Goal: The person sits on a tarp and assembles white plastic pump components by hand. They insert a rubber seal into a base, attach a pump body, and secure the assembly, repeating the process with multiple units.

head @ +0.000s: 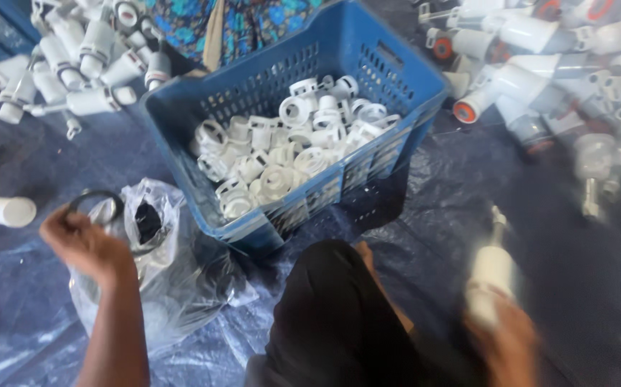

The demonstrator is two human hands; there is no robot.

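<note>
Hands at work beside a blue plastic crate of white ring fittings.
Left hand pinches a thin black rubber ring above a clear plastic bag; blurred right hand grips a white plastic valve body.

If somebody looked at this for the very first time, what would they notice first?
Probably the big blue plastic crate in the middle, heaped with small white plastic ring-shaped parts. Next, the piles of white plastic tube-shaped pieces on the dark blue tarpaulin, at top left and top right. Nearer, the left hand holds a thin black rubber ring above a clear plastic bag, and the blurred right hand grips a white plastic cylinder.
</note>
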